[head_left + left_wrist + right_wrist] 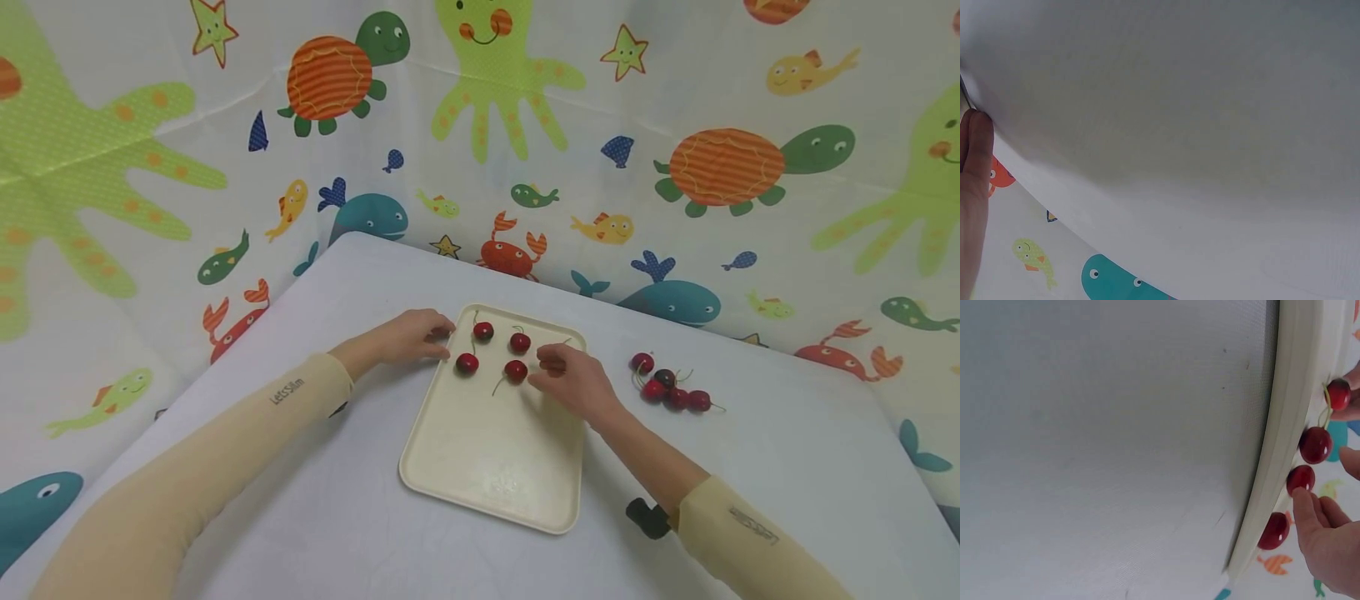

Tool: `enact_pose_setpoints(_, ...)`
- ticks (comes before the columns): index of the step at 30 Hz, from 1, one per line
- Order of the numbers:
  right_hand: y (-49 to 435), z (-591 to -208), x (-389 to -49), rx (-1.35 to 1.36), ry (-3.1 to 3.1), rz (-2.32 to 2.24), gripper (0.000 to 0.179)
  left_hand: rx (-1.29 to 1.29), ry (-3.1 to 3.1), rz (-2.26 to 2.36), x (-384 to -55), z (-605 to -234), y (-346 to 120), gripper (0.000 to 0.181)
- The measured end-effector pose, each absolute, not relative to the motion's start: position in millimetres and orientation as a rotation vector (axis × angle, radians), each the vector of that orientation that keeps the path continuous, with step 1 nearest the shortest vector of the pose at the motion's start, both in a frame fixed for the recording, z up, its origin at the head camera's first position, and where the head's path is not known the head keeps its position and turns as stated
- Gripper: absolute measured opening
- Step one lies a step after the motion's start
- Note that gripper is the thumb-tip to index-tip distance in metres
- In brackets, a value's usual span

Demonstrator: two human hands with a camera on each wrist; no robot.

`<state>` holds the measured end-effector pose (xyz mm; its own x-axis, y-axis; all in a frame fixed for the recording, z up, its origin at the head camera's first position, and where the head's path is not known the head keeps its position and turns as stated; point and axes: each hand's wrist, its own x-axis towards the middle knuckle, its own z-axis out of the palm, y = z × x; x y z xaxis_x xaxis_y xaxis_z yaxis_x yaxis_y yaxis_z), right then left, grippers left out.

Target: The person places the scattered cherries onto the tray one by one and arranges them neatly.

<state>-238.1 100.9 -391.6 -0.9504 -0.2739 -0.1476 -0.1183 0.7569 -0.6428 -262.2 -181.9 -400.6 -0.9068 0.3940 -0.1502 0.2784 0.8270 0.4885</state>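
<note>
Lying between both hands' fingers [435, 320], cherries [515, 371] (stemmed), tray [487, 454] beneath

On the tabletop [795, 475] there sits a tray [491, 454], cherries [516, 371] across its far half. The left hand [412, 335] is at its left rim, the right hand [573, 379] over its right. Beyond that lies another cherry cluster [677, 398]; behind everything, a curtain [450, 187].

The arms are covered by beige, close-fitting sleeves, the left sleeve [202, 467] and the right sleeve [738, 542], each ended short of the wrist. Dark lettering [287, 392], "LetsSlim", is printed near the left cuff; similar letters are printed on the right. A small black fitting [648, 518] is seen by the right cuff.
</note>
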Motion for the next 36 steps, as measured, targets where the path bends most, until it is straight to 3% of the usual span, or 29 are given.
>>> enact_pose_setpoints(20, 142.8, -378.4, -221.4, -0.255, 2.760, -0.988, 0.054, 0.480, 2.768, 0.684, -262.5, -402.5, -180.9, 0.054)
enact_pose_setpoints(30, 166.6, -373.9, -211.8, -0.247, 2.809, -0.993, 0.072, 0.484, 2.770, 0.671, -263.0, -402.3, -181.3, 0.054)
enact_pose_setpoints(36, 177.4, -373.4, -204.6, -0.201, 2.788, -1.050, 0.065, 0.500, 2.775, 0.664, -261.9, -401.8, -181.9, 0.054)
